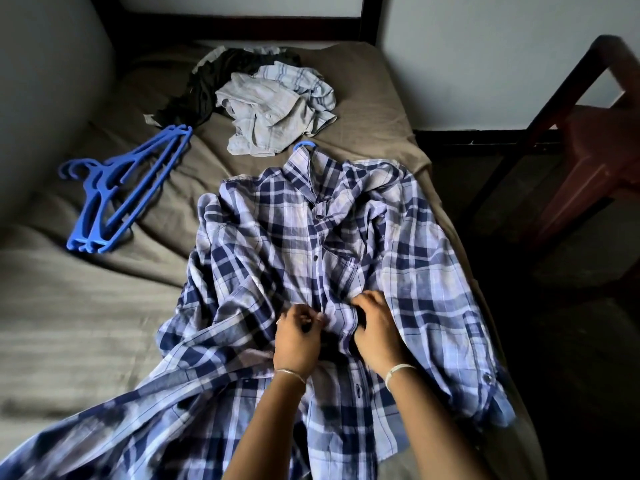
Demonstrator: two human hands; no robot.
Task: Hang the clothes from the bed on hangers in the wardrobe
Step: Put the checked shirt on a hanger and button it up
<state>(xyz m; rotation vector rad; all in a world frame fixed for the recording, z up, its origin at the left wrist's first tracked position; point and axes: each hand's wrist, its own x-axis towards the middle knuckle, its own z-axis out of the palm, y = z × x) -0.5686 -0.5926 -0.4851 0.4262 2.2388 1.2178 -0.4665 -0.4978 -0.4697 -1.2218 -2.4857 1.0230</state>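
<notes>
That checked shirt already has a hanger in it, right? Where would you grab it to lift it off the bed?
Probably by the blue hook poking out of the checked shirt collar, coming from the far end of the bed. It is the only rigid part showing, so the shirt would likely hang straight.

Home bedroom: bed [104, 306], strewn clothes [277, 109], hangers [114, 188].

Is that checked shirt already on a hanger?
Yes. A blue hanger hook sticks out of the collar of the checked shirt, spread on the bed.
</notes>
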